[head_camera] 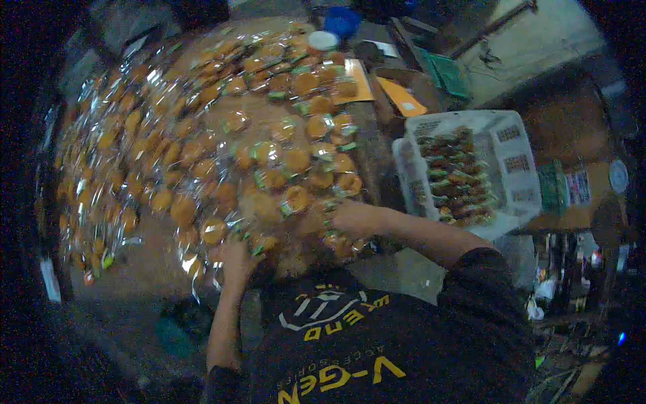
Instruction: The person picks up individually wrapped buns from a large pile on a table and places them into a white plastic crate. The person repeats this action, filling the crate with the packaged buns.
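Round orange-brown food pieces in clear plastic wrappers, some with green parts, cover much of a brown table [151, 262]. My left hand [237, 255] is at the table's near edge, its fingers at a wrapped piece [262, 244]; blur hides whether it grips it. My right hand [343, 217] reaches in from the right, close to several wrapped pieces beside a ring-shaped one [295, 198]. Its fingers are blurred, so its hold cannot be told. To the right, a white plastic crate [515, 187] holds rows of wrapped pieces [456, 177].
Orange-yellow sheets or envelopes [401, 96] lie beyond the crate, beside the table's right edge. A white round lid [323, 40] and a blue round object [342, 21] are at the far end. A green crate [444, 74] stands at the back right.
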Tool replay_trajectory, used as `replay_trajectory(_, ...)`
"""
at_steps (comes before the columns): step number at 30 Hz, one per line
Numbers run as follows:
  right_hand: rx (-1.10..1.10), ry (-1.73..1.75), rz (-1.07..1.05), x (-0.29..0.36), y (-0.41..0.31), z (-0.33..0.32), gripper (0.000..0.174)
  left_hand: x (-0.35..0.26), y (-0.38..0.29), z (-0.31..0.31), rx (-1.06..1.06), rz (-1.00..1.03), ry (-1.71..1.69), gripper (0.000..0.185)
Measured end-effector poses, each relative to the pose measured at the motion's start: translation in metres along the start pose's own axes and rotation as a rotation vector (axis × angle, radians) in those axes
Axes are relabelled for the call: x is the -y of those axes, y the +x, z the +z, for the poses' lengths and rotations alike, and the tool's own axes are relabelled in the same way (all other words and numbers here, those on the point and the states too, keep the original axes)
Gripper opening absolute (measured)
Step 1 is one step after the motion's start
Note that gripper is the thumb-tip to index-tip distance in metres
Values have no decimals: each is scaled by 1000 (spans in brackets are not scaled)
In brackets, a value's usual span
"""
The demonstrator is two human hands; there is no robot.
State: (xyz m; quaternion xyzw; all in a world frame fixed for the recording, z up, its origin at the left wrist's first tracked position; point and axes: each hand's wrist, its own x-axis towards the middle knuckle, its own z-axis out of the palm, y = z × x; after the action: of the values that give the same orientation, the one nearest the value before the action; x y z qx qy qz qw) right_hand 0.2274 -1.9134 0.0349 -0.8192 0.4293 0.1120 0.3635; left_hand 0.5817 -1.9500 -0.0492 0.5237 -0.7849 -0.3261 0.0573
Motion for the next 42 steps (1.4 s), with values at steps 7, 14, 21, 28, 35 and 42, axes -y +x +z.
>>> replay_trajectory(7,-411,70,70,90,-132,-58,66,-50,39,-59,-53,218,17,63)
replay_trajectory(14,-770,130,531,139,-369,-84,71,-297,107,-125,-79,632,-311,56)
replay_trajectory(21,-438,29,663,30,-514,-94,70,-581,169,2,125,1040,-641,49)
replay_trajectory(28,-275,-73,326,-91,-571,-119,62,-699,271,132,297,862,-264,55)
replay_trajectory(35,187,-305,423,-173,-529,-129,44,-699,277,182,249,782,156,56)
replay_trajectory(42,296,-413,288,-204,-478,-82,36,-710,252,196,82,871,404,40)
